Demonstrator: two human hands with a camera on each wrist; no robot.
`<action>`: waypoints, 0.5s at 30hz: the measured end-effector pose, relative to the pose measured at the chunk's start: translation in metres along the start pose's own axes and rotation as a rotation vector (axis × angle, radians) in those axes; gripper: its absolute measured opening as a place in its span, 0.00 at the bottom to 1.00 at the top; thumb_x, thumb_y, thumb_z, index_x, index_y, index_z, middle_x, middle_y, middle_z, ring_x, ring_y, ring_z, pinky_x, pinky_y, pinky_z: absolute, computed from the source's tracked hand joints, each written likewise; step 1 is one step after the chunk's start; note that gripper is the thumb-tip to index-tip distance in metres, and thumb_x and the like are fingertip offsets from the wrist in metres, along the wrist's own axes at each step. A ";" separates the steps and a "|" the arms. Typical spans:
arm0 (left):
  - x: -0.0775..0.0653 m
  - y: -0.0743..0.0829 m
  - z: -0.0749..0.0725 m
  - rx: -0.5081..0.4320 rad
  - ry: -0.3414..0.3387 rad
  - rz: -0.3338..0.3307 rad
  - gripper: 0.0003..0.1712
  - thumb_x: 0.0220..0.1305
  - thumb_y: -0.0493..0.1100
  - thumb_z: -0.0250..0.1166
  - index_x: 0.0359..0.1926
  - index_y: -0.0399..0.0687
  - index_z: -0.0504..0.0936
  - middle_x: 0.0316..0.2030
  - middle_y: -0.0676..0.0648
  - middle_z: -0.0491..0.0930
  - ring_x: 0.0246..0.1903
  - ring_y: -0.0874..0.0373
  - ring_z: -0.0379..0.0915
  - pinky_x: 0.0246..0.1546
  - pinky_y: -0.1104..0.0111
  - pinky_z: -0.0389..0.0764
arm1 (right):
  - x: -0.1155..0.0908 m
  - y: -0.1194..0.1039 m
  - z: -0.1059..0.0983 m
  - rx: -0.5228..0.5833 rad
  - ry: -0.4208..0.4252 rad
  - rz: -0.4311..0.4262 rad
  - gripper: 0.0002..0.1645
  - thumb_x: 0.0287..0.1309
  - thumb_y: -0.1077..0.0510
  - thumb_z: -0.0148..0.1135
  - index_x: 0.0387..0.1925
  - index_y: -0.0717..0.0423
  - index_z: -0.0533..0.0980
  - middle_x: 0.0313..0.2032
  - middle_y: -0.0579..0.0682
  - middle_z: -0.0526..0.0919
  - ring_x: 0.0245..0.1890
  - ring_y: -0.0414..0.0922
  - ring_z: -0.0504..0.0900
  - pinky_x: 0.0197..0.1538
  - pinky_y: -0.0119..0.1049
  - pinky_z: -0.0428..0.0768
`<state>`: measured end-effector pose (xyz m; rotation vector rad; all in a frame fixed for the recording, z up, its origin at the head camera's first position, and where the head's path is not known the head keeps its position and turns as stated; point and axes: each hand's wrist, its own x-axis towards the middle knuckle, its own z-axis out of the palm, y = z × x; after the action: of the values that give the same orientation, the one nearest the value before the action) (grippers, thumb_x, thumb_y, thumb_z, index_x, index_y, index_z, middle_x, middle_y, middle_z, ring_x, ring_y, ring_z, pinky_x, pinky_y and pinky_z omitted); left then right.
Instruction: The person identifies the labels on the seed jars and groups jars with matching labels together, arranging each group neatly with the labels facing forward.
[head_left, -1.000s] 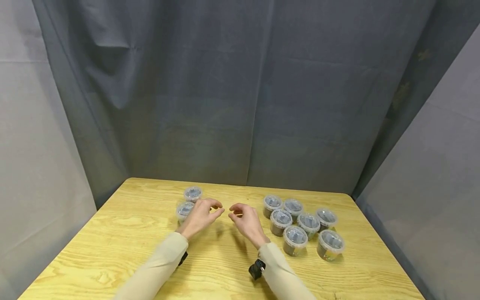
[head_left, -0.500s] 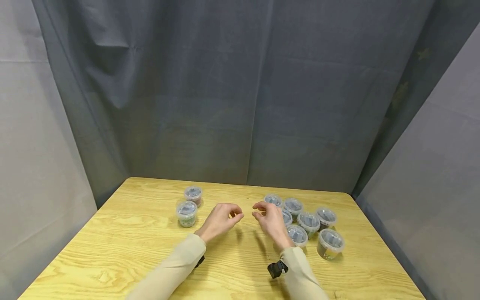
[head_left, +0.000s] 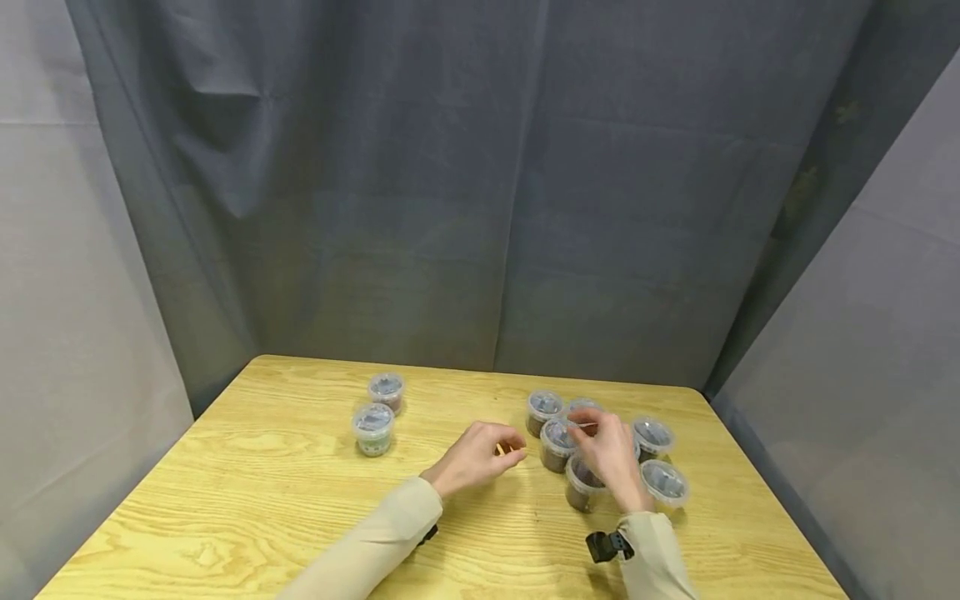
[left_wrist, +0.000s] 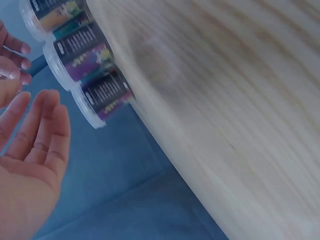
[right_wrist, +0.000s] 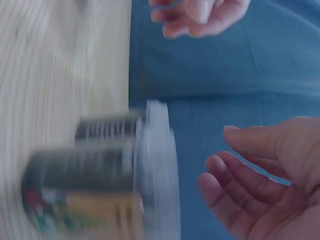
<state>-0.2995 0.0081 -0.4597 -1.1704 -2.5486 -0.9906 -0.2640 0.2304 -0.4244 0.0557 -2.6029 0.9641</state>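
My right hand point(head_left: 609, 457) hovers over a group of small lidded plastic tubs point(head_left: 557, 455) on the right half of the table. Its thumb and fingers are apart and bent loosely, with nothing between them. Beneath the wrist it partly covers a front tub point(head_left: 581, 493). In the right wrist view, a blurred tub point(right_wrist: 85, 200) with a dark and orange label stands close to the fingertips. My left hand point(head_left: 476, 457) is held above the table, left of the group, its fingers loosely curved and bare. The left wrist view shows tubs point(left_wrist: 82, 56) with black and purple labels beyond it.
Two more tubs, one greenish point(head_left: 373, 435) and one reddish point(head_left: 387, 390), stand apart at the left on the wooden table point(head_left: 225, 492). A dark curtain point(head_left: 420, 208) hangs behind the far edge, with pale cloth on both sides.
Both hands have moved right, from near the two left tubs; the right hand now overlaps the right group and the left trails beside it. The tubs stay where they were.
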 end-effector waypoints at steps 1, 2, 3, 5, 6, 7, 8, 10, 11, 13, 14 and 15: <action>0.001 0.002 0.001 -0.001 -0.013 0.002 0.08 0.67 0.44 0.65 0.43 0.49 0.86 0.37 0.55 0.86 0.34 0.72 0.77 0.40 0.70 0.84 | -0.001 0.004 -0.004 -0.008 -0.006 0.009 0.12 0.60 0.62 0.66 0.45 0.61 0.83 0.41 0.59 0.87 0.39 0.53 0.86 0.36 0.44 0.85; 0.002 0.005 0.002 -0.001 -0.025 0.008 0.08 0.67 0.44 0.65 0.44 0.49 0.86 0.38 0.55 0.86 0.34 0.72 0.76 0.40 0.71 0.84 | -0.001 0.007 -0.008 -0.015 -0.012 0.019 0.12 0.60 0.61 0.66 0.44 0.61 0.83 0.40 0.58 0.87 0.39 0.53 0.86 0.37 0.44 0.85; 0.003 0.007 0.004 0.001 -0.037 0.020 0.08 0.67 0.44 0.65 0.45 0.50 0.86 0.38 0.54 0.86 0.35 0.72 0.77 0.40 0.72 0.84 | -0.002 0.010 -0.012 -0.024 -0.022 0.027 0.12 0.60 0.61 0.65 0.44 0.62 0.83 0.40 0.58 0.87 0.39 0.53 0.86 0.37 0.44 0.85; 0.005 0.011 0.007 0.000 -0.063 0.053 0.09 0.67 0.43 0.65 0.45 0.49 0.85 0.38 0.54 0.86 0.35 0.72 0.77 0.40 0.73 0.83 | -0.004 0.017 -0.019 -0.050 -0.049 0.035 0.12 0.59 0.62 0.66 0.44 0.62 0.83 0.39 0.58 0.87 0.38 0.53 0.85 0.38 0.44 0.84; 0.006 0.013 0.009 0.001 -0.079 0.071 0.09 0.67 0.43 0.64 0.46 0.48 0.85 0.39 0.54 0.86 0.36 0.72 0.78 0.40 0.74 0.83 | -0.004 0.019 -0.021 -0.065 -0.063 0.037 0.11 0.59 0.62 0.66 0.43 0.62 0.83 0.38 0.57 0.87 0.38 0.52 0.85 0.38 0.45 0.84; 0.007 0.015 0.011 -0.001 -0.099 0.083 0.10 0.67 0.42 0.64 0.47 0.47 0.85 0.40 0.53 0.86 0.37 0.71 0.78 0.40 0.75 0.83 | -0.005 0.022 -0.024 -0.081 -0.080 0.039 0.11 0.59 0.62 0.66 0.43 0.62 0.83 0.38 0.57 0.87 0.38 0.52 0.85 0.39 0.46 0.84; 0.008 0.017 0.012 -0.002 -0.116 0.101 0.10 0.67 0.42 0.64 0.48 0.46 0.84 0.41 0.52 0.86 0.38 0.70 0.79 0.40 0.76 0.82 | -0.006 0.024 -0.026 -0.096 -0.094 0.044 0.11 0.58 0.63 0.66 0.42 0.62 0.83 0.37 0.56 0.87 0.38 0.51 0.85 0.38 0.46 0.83; 0.009 0.020 0.015 0.001 -0.146 0.128 0.12 0.67 0.41 0.64 0.50 0.45 0.83 0.44 0.50 0.86 0.40 0.67 0.81 0.40 0.77 0.82 | -0.008 0.028 -0.028 -0.120 -0.116 0.046 0.10 0.57 0.63 0.66 0.41 0.62 0.84 0.36 0.55 0.87 0.37 0.51 0.84 0.39 0.46 0.83; 0.010 0.022 0.017 0.006 -0.157 0.140 0.14 0.67 0.40 0.64 0.52 0.44 0.83 0.46 0.49 0.86 0.41 0.67 0.81 0.41 0.78 0.82 | -0.008 0.029 -0.029 -0.123 -0.128 0.049 0.09 0.56 0.64 0.66 0.40 0.62 0.84 0.36 0.55 0.87 0.37 0.50 0.84 0.39 0.46 0.83; 0.011 0.026 0.019 0.011 -0.178 0.156 0.16 0.67 0.39 0.64 0.55 0.44 0.81 0.50 0.47 0.85 0.43 0.64 0.82 0.42 0.79 0.82 | -0.009 0.030 -0.029 -0.126 -0.147 0.046 0.08 0.56 0.64 0.67 0.39 0.62 0.84 0.36 0.56 0.87 0.36 0.51 0.84 0.38 0.47 0.83; 0.012 0.027 0.021 0.019 -0.184 0.164 0.18 0.67 0.38 0.64 0.57 0.44 0.80 0.50 0.47 0.84 0.44 0.63 0.82 0.44 0.79 0.81 | -0.009 0.031 -0.029 -0.131 -0.150 0.042 0.07 0.55 0.64 0.67 0.37 0.61 0.84 0.35 0.55 0.88 0.36 0.51 0.84 0.38 0.47 0.83; 0.012 0.028 0.022 0.024 -0.190 0.171 0.19 0.67 0.37 0.64 0.58 0.44 0.80 0.51 0.47 0.84 0.46 0.62 0.82 0.45 0.78 0.81 | -0.010 0.032 -0.029 -0.134 -0.154 0.037 0.06 0.55 0.65 0.68 0.37 0.60 0.84 0.35 0.55 0.87 0.35 0.50 0.84 0.38 0.47 0.83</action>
<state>-0.2845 0.0428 -0.4575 -1.5124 -2.5368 -0.8443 -0.2506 0.2723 -0.4276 0.0490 -2.8124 0.8252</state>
